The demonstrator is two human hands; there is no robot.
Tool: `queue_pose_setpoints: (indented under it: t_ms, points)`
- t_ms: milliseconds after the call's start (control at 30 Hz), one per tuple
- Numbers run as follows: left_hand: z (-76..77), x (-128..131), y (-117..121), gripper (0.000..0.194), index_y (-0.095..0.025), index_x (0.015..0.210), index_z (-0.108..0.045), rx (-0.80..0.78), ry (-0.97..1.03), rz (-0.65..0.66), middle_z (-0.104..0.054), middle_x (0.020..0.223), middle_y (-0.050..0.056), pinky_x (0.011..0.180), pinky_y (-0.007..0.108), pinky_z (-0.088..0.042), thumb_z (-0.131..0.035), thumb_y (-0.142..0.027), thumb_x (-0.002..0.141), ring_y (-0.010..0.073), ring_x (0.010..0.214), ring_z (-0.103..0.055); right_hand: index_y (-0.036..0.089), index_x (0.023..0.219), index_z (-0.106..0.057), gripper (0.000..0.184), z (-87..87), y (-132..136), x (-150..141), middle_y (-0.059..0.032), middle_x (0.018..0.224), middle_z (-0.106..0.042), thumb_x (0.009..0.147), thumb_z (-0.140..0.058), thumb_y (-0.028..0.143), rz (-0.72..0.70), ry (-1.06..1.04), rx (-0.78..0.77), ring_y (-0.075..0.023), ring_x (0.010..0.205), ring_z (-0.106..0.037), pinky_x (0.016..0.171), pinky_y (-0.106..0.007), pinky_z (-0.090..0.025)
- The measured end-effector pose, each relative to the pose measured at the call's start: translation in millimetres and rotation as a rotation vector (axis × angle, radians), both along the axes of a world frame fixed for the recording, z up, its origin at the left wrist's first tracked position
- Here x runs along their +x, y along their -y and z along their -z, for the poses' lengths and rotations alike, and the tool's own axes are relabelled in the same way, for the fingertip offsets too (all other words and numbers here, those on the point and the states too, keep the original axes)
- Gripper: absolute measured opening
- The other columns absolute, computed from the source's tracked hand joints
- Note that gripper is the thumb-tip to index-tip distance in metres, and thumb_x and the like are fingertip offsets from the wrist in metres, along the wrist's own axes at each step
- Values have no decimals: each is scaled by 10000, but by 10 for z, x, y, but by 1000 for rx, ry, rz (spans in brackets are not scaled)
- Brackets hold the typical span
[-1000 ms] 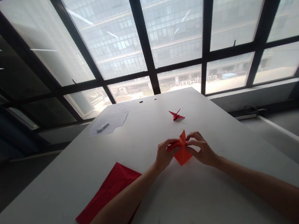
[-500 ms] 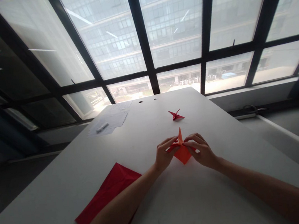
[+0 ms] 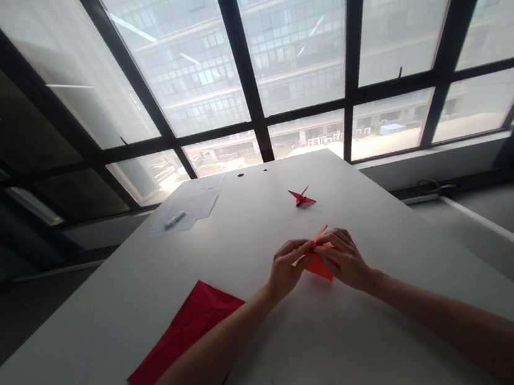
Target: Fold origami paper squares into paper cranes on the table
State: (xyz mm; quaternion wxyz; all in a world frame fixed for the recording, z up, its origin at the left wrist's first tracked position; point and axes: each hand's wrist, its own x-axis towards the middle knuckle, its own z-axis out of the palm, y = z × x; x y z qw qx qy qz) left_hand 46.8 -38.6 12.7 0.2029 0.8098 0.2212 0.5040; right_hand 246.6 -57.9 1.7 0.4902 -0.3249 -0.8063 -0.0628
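Between my two hands, a little above the white table, is a folded orange origami paper (image 3: 321, 266). Its narrow point sticks up to the right past my fingers, and a broader flap hangs below them. My left hand (image 3: 288, 268) pinches the paper from the left side, thumb below the fingers. From the right, my right hand (image 3: 346, 261) grips it too, with fingertips close to those of the left. The fingers hide the middle folds. Farther back on the table sits a finished-looking red paper crane (image 3: 301, 197).
A large red sheet of paper (image 3: 189, 322) with creases lies at the left, partly under my left forearm. White papers (image 3: 195, 206) with a white marker-like stick (image 3: 175, 220) on them rest at the far left of the table (image 3: 276, 352). Tall windows stand beyond.
The orange paper has turned, its upper point now leaning right instead of upright. My hands have drawn closer together over its middle. The crane and red sheet stay put.
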Motion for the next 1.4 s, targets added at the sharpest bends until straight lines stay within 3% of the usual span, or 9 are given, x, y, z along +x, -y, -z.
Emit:
queue_pose_setpoints:
  t_ms: [167,333,500,600,833,1000,1200,1300,1400]
  points:
    - [-29,6,-22,234,-179,1044,-746,-305,128,20,-682,941,91,693,271,-501,-608,-307,905,173,817,-628,214,1275,-552,480,-3,-47,-15,-127,1228,-595,816,-677,277,36,-291,-241,-278,1138,-534,974,-456,-426]
    - [-1,17,-84,365,-108,852,-748,-685,270,63,-688,796,72,621,254,-471,-654,-460,842,164,704,-600,158,849,-669,251,98,-192,28,-52,756,-663,827,-652,407,-241,-521,-808,-199,704,-611,620,-306,-496]
    - [30,21,-129,445,-92,930,-745,-933,255,105,-723,819,87,673,303,-515,-722,-502,760,196,721,-645,158,906,-664,304,98,-201,54,-20,716,-638,783,-701,433,-239,-674,-881,-162,643,-578,555,-264,-459]
    - [31,2,-135,414,-82,863,-745,-937,213,93,-721,793,86,629,264,-491,-744,-478,745,180,693,-640,187,1178,-580,499,58,-161,37,5,717,-633,758,-734,408,-310,-648,-941,-155,633,-580,544,-254,-462]
    - [20,7,-113,461,-91,1025,-713,-981,176,199,-729,987,127,727,304,-529,-790,-421,713,230,842,-678,172,1209,-556,546,53,-139,17,17,668,-614,749,-734,405,-217,-641,-911,-145,587,-573,509,-242,-463]
    - [53,11,-140,466,-76,971,-702,-953,244,86,-729,968,142,715,327,-549,-809,-426,683,233,804,-690,206,1398,-397,843,55,-124,0,-22,801,-693,672,-790,381,-332,-648,-1042,-211,701,-670,593,-322,-562]
    - [97,-10,-185,632,-137,1244,-546,-946,187,72,-720,871,89,654,315,-562,-793,-370,712,201,745,-690,184,1411,-373,800,51,-143,8,-51,850,-728,729,-733,395,-307,-710,-1035,-227,740,-689,652,-367,-580]
    - [121,5,-181,541,-152,1309,-494,-785,63,-52,-703,921,93,664,331,-571,-671,-295,818,193,770,-682,158,1395,-397,733,76,-180,49,-49,809,-718,766,-692,394,-211,-694,-967,-211,690,-670,595,-325,-555]
    - [104,3,-153,482,-198,1320,-518,-361,-70,-257,-601,1258,139,917,427,-529,-596,-200,844,241,1102,-615,143,1370,-432,652,137,-228,84,-36,765,-704,794,-655,352,-145,-604,-909,-188,644,-642,548,-281,-513]
